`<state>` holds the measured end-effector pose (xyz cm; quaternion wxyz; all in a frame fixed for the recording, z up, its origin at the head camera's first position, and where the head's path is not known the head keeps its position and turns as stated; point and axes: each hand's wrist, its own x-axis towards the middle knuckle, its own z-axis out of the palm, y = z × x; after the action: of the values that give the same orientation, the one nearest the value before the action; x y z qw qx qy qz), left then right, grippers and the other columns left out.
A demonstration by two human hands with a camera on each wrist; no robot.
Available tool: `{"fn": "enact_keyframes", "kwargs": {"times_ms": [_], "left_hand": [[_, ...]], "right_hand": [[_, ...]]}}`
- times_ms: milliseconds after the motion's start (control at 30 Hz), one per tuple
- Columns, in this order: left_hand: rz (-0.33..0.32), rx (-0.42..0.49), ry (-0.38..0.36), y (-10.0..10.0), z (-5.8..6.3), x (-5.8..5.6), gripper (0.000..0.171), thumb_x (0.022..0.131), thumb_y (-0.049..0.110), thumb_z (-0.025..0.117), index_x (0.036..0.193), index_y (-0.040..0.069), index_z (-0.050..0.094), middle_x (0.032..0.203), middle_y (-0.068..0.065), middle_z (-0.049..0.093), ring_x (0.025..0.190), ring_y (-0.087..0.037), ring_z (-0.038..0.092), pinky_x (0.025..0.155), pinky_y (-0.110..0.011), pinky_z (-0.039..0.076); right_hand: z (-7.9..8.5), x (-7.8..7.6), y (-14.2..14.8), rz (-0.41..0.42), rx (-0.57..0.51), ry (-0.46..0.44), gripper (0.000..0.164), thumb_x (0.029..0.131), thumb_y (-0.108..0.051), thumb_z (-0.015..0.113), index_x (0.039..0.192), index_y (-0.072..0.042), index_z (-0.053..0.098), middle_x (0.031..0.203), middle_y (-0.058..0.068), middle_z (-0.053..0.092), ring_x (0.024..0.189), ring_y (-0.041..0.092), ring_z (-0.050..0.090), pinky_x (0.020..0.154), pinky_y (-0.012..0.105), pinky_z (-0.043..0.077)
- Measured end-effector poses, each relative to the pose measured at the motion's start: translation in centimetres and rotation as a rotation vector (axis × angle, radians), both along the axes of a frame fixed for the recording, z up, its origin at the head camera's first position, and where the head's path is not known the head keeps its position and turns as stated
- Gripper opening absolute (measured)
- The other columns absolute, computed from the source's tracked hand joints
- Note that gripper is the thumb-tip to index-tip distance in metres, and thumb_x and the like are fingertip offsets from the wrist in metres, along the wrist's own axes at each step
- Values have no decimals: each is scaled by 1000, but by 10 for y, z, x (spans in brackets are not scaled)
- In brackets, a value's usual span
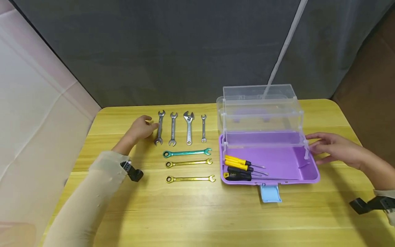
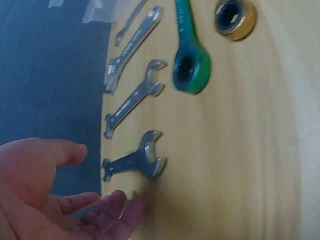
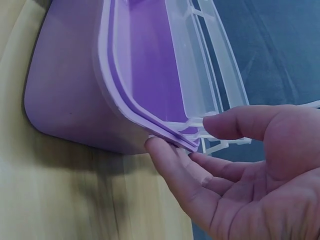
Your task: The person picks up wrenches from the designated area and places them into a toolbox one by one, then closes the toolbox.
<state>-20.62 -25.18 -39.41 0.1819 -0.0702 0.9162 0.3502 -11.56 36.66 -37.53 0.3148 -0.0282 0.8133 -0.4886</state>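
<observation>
My left hand (image 1: 141, 128) is beside the leftmost silver open-end wrench (image 1: 159, 127), its thumb and fingers spread apart in the left wrist view with nothing held. To the right lie another open-end wrench (image 1: 173, 129), an adjustable wrench (image 1: 189, 128) and a small open-end wrench (image 1: 203, 128). On the right side, my right hand (image 1: 337, 149) rests its loosely bent fingertips against the end of the purple toolbox (image 3: 75, 85). Its thumb is near the rim by the clear tray hinge. Yellow screwdrivers (image 1: 236, 163) and black screwdrivers (image 1: 237, 176) lie inside the box.
Below the silver wrenches are a green ratchet wrench (image 1: 187, 153) and two gold ones, one being the front gold wrench (image 1: 190, 179). Clear trays (image 1: 262, 120) stand raised over the toolbox's back. A blue latch (image 1: 270, 194) hangs at its front. A dark curtain (image 1: 169, 51) closes off the table's far edge.
</observation>
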Motion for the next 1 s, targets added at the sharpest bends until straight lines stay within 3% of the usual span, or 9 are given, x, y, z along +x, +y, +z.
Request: {"fn": "enact_keyframes", "kwargs": {"times_ms": [167,333,467,567,633,733,867,967,1000], "left_hand": [[17,49,-32,9,-5,1,61,104,23,57,148,-13,34,137,-33,46,87,-23,64,77,-36,60],[22,36,-29,14,-9,1,57,102,19,62,143,-14,39,131,-33,50,61,-11,65,62,-28,58],[11,9,-3,17,-14,-1,54,100,16,65,138,-13,41,115,-31,59,55,-12,66,57,-28,56],[0,-21,29,19,-15,-2,49,98,14,67,133,-11,44,99,-23,62,54,-13,65,55,-27,54],[0,-41,50,20,-16,-3,46,96,12,68,129,-11,45,92,-19,63,54,-13,65,54,-28,53],[9,-71,70,22,-18,-4,42,96,10,68,126,-10,46,88,-17,63,55,-14,63,53,-27,53],[28,-110,92,22,-20,-5,32,96,10,67,119,-9,53,83,-15,65,55,-12,62,53,-24,51],[29,-122,86,21,-22,-7,16,97,10,65,96,-4,59,71,-11,67,51,-11,61,50,-24,48],[27,-120,79,21,-22,-8,17,97,11,65,87,-1,59,66,-9,66,50,-11,61,50,-24,47]], "right_hand": [[-1,0,-2,-32,-13,-22,58,105,-9,53,149,16,24,112,5,68,97,11,70,81,40,60],[-7,1,-2,-38,-51,-21,49,103,-4,54,143,14,32,105,1,69,94,14,71,79,37,61],[-11,3,0,-35,-99,-1,34,101,2,54,133,-7,46,102,-1,68,90,16,71,76,36,61],[-13,4,1,-38,-122,20,39,100,6,53,123,-25,51,101,-1,67,88,15,71,74,35,61],[-14,5,1,-42,-128,30,42,99,7,54,120,-30,51,100,-1,66,87,15,71,73,35,61],[-16,6,-1,-54,-116,37,40,99,6,56,124,-24,50,100,0,65,86,15,70,72,35,61],[-16,6,-3,-72,-73,32,41,99,5,57,136,-1,42,100,0,64,85,15,70,72,35,61],[-16,6,-5,-74,-40,28,51,99,5,56,142,12,30,100,1,63,85,14,69,73,35,61],[-15,7,-6,-72,-33,29,53,99,5,56,143,14,27,100,1,62,85,14,68,73,34,60]]}}
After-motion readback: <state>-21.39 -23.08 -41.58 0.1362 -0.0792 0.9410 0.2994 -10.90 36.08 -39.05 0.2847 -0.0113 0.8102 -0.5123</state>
